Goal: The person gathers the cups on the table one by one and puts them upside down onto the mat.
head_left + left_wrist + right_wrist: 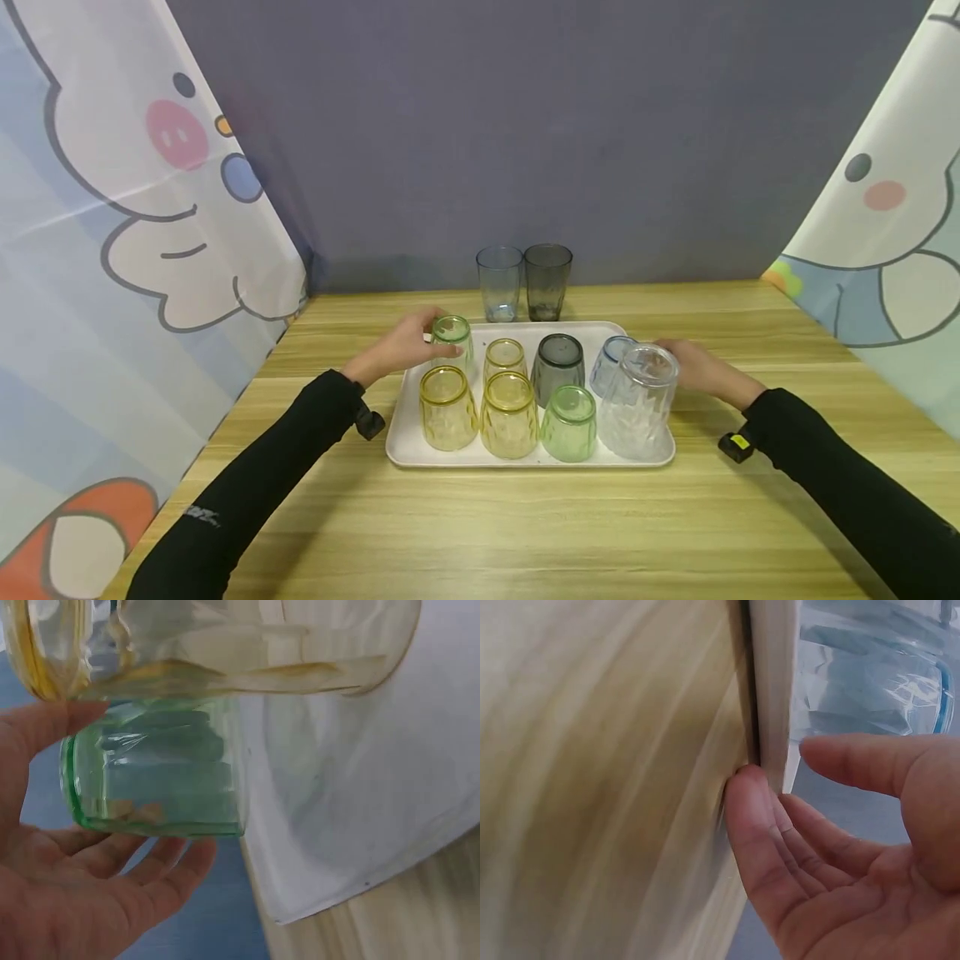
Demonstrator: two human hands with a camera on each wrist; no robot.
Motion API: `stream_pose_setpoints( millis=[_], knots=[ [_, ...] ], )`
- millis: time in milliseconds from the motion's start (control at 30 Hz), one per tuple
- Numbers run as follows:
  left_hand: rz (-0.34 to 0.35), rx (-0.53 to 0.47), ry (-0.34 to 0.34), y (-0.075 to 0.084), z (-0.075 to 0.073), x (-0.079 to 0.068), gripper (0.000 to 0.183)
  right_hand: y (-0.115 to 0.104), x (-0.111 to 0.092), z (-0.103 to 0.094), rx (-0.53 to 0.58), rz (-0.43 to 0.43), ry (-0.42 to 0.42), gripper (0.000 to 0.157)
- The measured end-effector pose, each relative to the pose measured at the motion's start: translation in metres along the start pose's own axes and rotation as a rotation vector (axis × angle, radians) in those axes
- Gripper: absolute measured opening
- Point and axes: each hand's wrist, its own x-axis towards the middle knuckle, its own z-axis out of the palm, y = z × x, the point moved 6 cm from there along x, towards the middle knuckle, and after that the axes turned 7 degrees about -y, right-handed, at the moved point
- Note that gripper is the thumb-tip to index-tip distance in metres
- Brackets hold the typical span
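A: Left hand (405, 343)?

B: Mine was at the tray's (465, 457) back left corner, thumb and fingers cupped loosely round the upturned green cup (452, 337). In the left wrist view the palm was open behind that cup; I couldn't tell if the fingertips actually touched the glass.

A: Right hand (693, 367)?

B: Relaxed and spread, beside the tray's right edge. Fingertips touched the rim in the right wrist view, holding nothing. The pale blue cup (611, 362) sat just inside that edge, the clear cup (639, 402) in front of it.

A: The rest?

B: Three yellow cups, a grey one and another green one, all upturned on the tray. Two upright tumblers (525, 282) stood behind it on the wooden table (525, 533).
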Motion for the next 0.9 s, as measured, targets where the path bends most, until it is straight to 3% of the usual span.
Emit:
stream_pose_setpoints(
  millis=[133,267,600,900],
  knots=[
    [-0.029,-0.048,-0.046,-0.011,0.006,0.002,0.053,0.000,-0.002,0.002,0.013,-0.011,0.021,0.034],
    [-0.020,-0.025,-0.062,-0.016,0.011,0.004,0.059,0.001,-0.003,0.005,0.041,0.014,0.013,0.036],
    [-0.003,-0.005,-0.078,-0.016,0.013,0.008,0.064,0.006,-0.004,0.005,0.040,0.047,0.008,0.038],
    [-0.024,-0.083,-0.178,-0.023,0.015,0.009,0.066,0.006,-0.005,0.006,0.096,0.097,-0.017,0.040]
  ],
)
